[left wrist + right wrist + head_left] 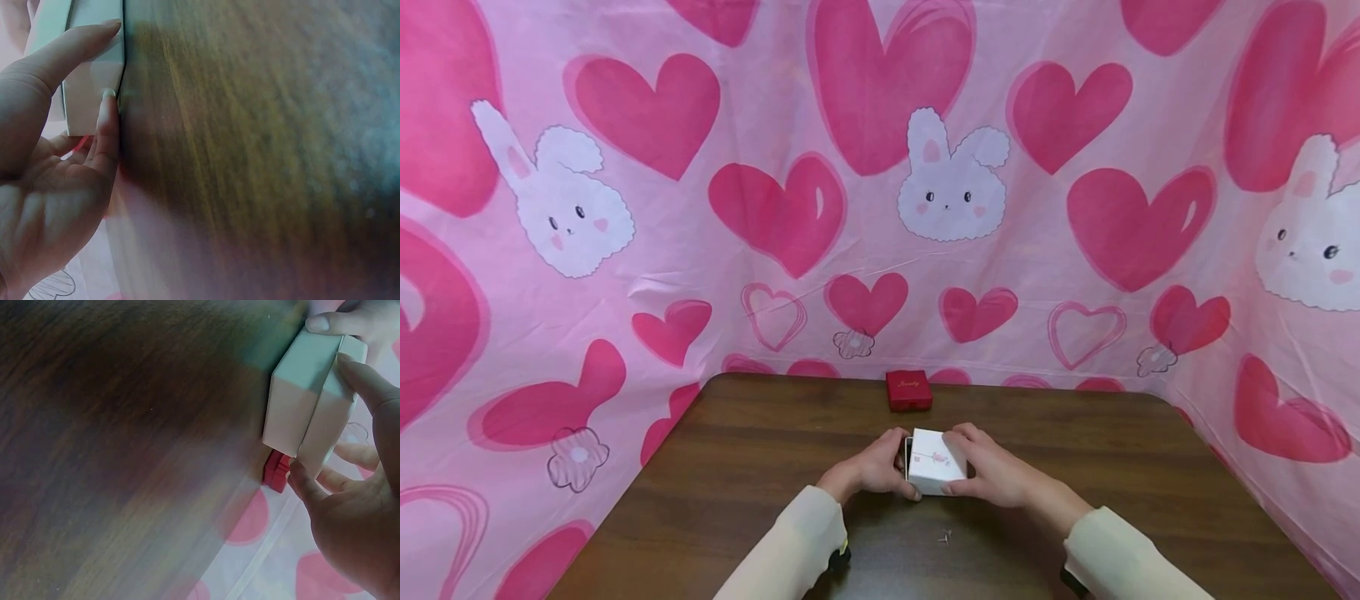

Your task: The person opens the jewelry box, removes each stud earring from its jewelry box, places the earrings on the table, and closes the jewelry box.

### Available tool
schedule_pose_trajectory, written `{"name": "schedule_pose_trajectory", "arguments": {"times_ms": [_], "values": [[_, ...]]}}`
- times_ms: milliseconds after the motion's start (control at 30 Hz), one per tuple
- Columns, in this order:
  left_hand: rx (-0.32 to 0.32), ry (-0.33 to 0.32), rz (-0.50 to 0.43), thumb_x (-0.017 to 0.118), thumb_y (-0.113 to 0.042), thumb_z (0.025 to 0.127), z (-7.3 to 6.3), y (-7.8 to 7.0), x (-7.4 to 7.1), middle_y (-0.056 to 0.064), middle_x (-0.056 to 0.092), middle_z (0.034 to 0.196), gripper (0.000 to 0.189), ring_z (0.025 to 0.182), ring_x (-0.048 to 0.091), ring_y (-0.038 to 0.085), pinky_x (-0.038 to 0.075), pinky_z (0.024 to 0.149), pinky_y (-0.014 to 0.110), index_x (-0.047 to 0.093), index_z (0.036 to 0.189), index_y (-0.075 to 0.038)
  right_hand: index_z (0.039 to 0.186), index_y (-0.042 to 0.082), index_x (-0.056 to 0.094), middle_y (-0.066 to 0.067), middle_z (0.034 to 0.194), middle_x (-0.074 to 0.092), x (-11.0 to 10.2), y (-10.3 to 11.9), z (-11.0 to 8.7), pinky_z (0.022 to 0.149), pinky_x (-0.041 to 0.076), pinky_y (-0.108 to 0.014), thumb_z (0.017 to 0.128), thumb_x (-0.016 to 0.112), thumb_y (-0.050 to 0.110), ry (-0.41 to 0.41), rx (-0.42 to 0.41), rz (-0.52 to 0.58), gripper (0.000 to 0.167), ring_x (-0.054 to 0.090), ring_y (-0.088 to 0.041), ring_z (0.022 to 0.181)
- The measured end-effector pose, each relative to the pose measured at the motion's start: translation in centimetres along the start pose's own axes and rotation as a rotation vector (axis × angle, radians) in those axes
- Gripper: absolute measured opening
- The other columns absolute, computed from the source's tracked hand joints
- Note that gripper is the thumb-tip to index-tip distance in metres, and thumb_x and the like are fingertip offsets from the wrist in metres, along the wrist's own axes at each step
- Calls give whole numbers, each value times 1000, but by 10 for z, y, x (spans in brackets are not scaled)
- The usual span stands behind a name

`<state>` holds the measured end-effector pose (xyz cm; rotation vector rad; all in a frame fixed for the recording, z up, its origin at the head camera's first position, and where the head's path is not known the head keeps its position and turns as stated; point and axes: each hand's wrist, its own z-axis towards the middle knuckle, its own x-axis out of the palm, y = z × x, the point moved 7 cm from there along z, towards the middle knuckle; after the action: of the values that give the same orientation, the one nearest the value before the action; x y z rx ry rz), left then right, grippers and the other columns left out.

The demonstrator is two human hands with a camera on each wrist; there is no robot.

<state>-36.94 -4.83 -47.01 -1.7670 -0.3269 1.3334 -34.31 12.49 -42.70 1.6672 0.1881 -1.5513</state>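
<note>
Pink cloth (pixel 760 108) printed with hearts and white rabbit faces hangs behind and along both sides of a brown wood-grain desk (pixel 760 442). On the desk, near its far edge and roughly midway across, sits a small red box (pixel 908 390) with gold lettering on its top.

Nearer the person, around the middle of the desk, is a white box (pixel 931 479), grasped from both sides. Its lid (pixel 928 442) bears a small pinkish print with a thin dark line. At the left end a dark gap shows between the lid and a pale edge beside it. From the right wrist a seam runs along the side of the box, between the lid and the deeper lower part (pixel 292 403).

The left hand (pixel 878 468) grips the left end, its thumb lying across the near side and a fingertip touching the end face. The right hand (pixel 1000 475) holds the opposite end, with its thumb on the near side at the lid and its other fingers round toward the far side.

Just in front of the white box, a few tiny pale bits (pixel 945 537) lie on the desk, too small to identify. Both forearms wear cream sleeves (pixel 793 533), and something black (pixel 839 557) shows under the left wrist.
</note>
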Motion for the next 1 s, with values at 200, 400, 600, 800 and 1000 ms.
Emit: {"name": "schedule_pose_trajectory", "arguments": {"times_ms": [200, 400, 600, 800, 1000], "values": [[6, 6, 4, 94, -15, 71, 0, 1, 0, 1, 49, 112, 79, 100, 49, 16, 45, 91, 31, 45, 133, -6, 145, 0, 47, -14, 140, 47, 1, -1, 2, 102, 45, -54, 88, 80, 41, 14, -11, 6, 78, 48, -29, 123], [-7, 12, -12, 94, -13, 71, 0, 1, 0, 1, 49, 113, 80, 101, 49, 16, 45, 93, 32, 45, 134, -7, 145, -1, 47, -15, 140, 46, 2, -2, 5, 103, 44, -56, 88, 79, 42, 25, -13, 15, 78, 48, -29, 124], [-18, 19, -26, 94, -12, 71, -1, 0, 0, 2, 49, 115, 82, 102, 49, 18, 45, 94, 35, 44, 136, -7, 145, 0, 47, -14, 139, 47, 1, -1, 6, 105, 44, -56, 88, 80, 41, 34, -2, 29, 78, 49, -29, 125], [-21, 17, -27, 95, -14, 70, 0, 2, 1, 1, 48, 111, 82, 99, 49, 17, 45, 89, 31, 44, 133, -7, 145, 0, 47, -14, 140, 47, 1, 1, 8, 105, 43, -57, 87, 81, 40, 42, -1, 37, 78, 49, -30, 125], [-13, 12, -21, 95, -14, 70, 0, 2, 1, 1, 48, 110, 82, 97, 49, 16, 45, 85, 29, 44, 133, -6, 144, 0, 47, -15, 141, 46, 1, 0, 11, 105, 43, -57, 87, 81, 39, 43, -2, 36, 77, 49, -30, 125]]}}
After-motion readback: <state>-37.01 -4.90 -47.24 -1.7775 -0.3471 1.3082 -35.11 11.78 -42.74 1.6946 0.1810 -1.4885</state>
